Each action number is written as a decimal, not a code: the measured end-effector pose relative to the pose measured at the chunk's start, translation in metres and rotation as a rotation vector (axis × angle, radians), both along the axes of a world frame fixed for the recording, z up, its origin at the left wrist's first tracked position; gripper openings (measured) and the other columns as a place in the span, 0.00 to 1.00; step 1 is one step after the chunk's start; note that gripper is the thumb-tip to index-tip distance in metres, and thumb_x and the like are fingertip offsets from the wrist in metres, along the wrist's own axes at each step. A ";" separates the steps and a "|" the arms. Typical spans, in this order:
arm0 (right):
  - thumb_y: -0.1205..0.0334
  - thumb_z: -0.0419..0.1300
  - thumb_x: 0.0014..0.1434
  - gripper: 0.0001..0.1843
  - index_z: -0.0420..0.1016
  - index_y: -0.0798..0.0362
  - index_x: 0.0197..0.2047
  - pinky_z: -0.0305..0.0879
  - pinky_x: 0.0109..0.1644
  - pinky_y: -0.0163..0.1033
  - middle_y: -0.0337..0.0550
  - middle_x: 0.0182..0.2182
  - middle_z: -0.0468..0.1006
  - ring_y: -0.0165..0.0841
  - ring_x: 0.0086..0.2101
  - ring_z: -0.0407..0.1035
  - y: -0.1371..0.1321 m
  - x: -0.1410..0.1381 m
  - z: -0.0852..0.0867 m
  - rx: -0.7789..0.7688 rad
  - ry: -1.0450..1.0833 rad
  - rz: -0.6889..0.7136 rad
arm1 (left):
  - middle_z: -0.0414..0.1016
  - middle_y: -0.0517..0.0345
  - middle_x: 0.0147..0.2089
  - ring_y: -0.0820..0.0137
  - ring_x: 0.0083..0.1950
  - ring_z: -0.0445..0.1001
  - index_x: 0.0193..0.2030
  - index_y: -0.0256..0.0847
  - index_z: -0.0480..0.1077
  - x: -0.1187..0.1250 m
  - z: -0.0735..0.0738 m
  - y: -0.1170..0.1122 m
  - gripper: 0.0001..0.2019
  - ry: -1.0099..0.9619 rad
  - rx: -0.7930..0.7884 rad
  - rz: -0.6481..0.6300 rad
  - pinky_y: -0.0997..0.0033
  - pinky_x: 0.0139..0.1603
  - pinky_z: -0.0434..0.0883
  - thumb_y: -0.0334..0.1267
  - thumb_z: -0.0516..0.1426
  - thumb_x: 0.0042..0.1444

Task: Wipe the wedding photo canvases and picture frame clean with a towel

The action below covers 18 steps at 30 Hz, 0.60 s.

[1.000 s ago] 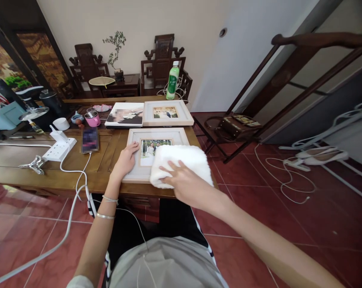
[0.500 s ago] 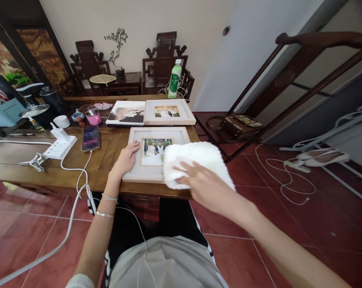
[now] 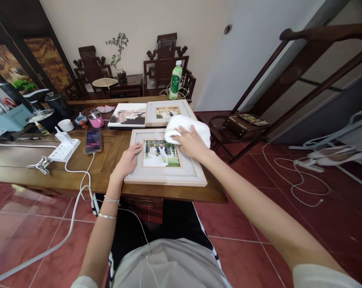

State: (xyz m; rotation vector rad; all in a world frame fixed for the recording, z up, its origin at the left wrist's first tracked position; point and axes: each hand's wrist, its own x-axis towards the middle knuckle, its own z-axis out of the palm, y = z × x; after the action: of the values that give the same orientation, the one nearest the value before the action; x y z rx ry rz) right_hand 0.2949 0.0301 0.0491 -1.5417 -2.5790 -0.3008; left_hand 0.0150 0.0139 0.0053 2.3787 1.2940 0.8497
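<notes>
A light wooden picture frame (image 3: 166, 179) with a wedding photo inside lies flat near the table's front edge. My left hand (image 3: 127, 162) grips its left side, fingers over the rim. In my right hand (image 3: 190, 143) is a thick, fluffy white cloth (image 3: 199, 129), bunched under the fingers. The cloth covers the frame's upper right corner and overlaps the front edge of a second picture frame (image 3: 152, 109) behind it. To the left of that second frame lies a photo album (image 3: 127, 114) with a picture on its cover.
A green bottle (image 3: 175, 82) stands at the table's back edge. Leftward are a phone (image 3: 93, 141) on its cable, a white power strip (image 3: 65, 150), a pink cup (image 3: 96, 119) and a metal faucet-like piece (image 3: 40, 165). A wooden chair (image 3: 247, 100) stands right of the table (image 3: 109, 176).
My right hand has moved the cloth up and slightly left, from the frame's lower right side to its upper right corner. My left hand keeps its place on the frame.
</notes>
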 end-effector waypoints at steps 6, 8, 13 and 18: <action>0.78 0.50 0.51 0.27 0.73 0.61 0.54 0.46 0.61 0.65 0.63 0.60 0.66 0.50 0.60 0.57 -0.038 -0.006 0.004 -0.081 -0.102 0.104 | 0.69 0.52 0.62 0.64 0.67 0.62 0.56 0.36 0.72 0.001 -0.002 0.000 0.28 -0.042 0.013 0.021 0.56 0.70 0.56 0.21 0.45 0.50; 0.79 0.50 0.49 0.28 0.74 0.60 0.53 0.48 0.61 0.64 0.62 0.59 0.68 0.48 0.60 0.58 -0.068 -0.002 0.011 -0.115 -0.087 0.178 | 0.70 0.53 0.62 0.64 0.67 0.62 0.55 0.37 0.72 0.002 -0.002 0.000 0.28 -0.042 0.016 0.029 0.56 0.70 0.56 0.21 0.45 0.50; 0.82 0.47 0.45 0.32 0.76 0.56 0.50 0.53 0.62 0.58 0.58 0.53 0.74 0.44 0.56 0.65 -0.131 0.001 0.038 -0.264 -0.009 0.299 | 0.69 0.50 0.62 0.64 0.67 0.62 0.56 0.35 0.72 0.002 -0.001 -0.001 0.28 -0.027 0.014 0.026 0.56 0.70 0.56 0.21 0.45 0.50; 0.81 0.47 0.45 0.36 0.73 0.54 0.56 0.48 0.66 0.58 0.54 0.51 0.76 0.42 0.61 0.59 -0.130 -0.014 0.037 -0.359 0.066 0.308 | 0.68 0.50 0.63 0.63 0.68 0.61 0.57 0.34 0.71 0.000 -0.001 0.000 0.29 0.001 0.008 0.009 0.56 0.70 0.56 0.20 0.45 0.50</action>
State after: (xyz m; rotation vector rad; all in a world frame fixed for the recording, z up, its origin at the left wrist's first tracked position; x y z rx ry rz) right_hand 0.2805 -0.0999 0.0864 -1.1819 -2.8743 0.2524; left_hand 0.0152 0.0142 0.0047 2.3817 1.3043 0.8585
